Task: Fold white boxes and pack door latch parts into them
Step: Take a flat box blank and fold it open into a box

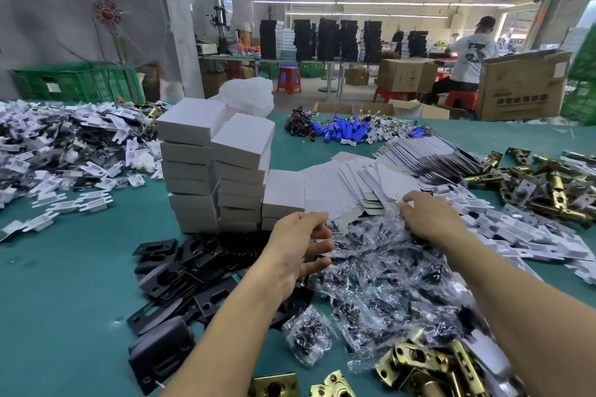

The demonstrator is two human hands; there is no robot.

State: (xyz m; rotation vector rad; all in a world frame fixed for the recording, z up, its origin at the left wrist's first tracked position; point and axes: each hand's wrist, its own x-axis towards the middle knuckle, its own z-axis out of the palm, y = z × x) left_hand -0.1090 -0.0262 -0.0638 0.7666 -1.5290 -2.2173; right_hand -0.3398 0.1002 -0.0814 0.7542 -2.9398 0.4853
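Two bare hands reach over a crowded green table (71,255) toward flat white box blanks (348,187).

Left hand (298,246) hovers half-open, holding nothing; right hand (429,214) spreads flat at the blanks' near edge. Folded boxes (219,167) stand stacked just left. Slippery screw bags (380,274) underneath could snag or slide, dragging several blanks together.

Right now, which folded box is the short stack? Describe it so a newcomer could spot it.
Start at the tall stacks of white boxes in the middle of the green table. Against their right side, just beyond the left hand, stands the short stack. Its neighbours rise many boxes high; it shows only about two, beside the flat unfolded blanks.
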